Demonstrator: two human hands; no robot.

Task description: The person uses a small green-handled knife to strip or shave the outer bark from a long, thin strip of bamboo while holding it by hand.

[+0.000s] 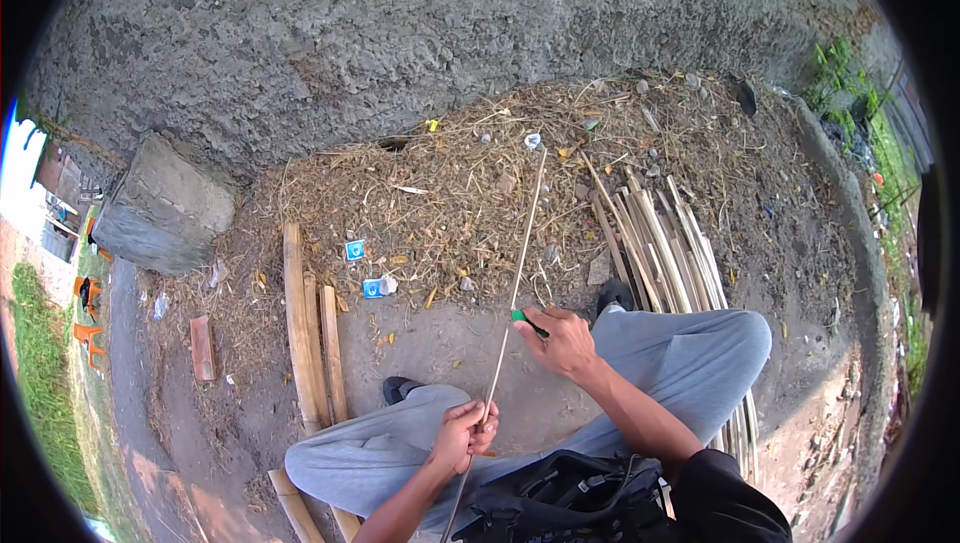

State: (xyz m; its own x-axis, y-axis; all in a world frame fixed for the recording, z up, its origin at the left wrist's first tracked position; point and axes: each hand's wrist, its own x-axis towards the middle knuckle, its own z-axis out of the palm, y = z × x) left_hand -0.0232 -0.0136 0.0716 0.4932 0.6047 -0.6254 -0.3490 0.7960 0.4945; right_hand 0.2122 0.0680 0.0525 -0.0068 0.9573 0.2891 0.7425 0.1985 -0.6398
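A long, thin bamboo strip [530,228] runs from my lap up and away over the litter, slanting slightly right. My left hand [466,437] is closed around its lower part, between my knees. Farther up, my right hand [562,345] is closed on a small tool with a green end [519,316], which meets the strip's edge. My fingers cover most of this tool, and I cannot make out a blade. Beside my right leg lies a fanned pile of split bamboo strips [672,243], partly hidden under the knee.
Thicker bamboo pieces [303,333] lie at my left. A rough grey wall [420,23] rises ahead, with a concrete block [178,205] at its left. Shavings and dry litter [440,213] cover the ground, with two blue packets [374,288] and a brick [203,349].
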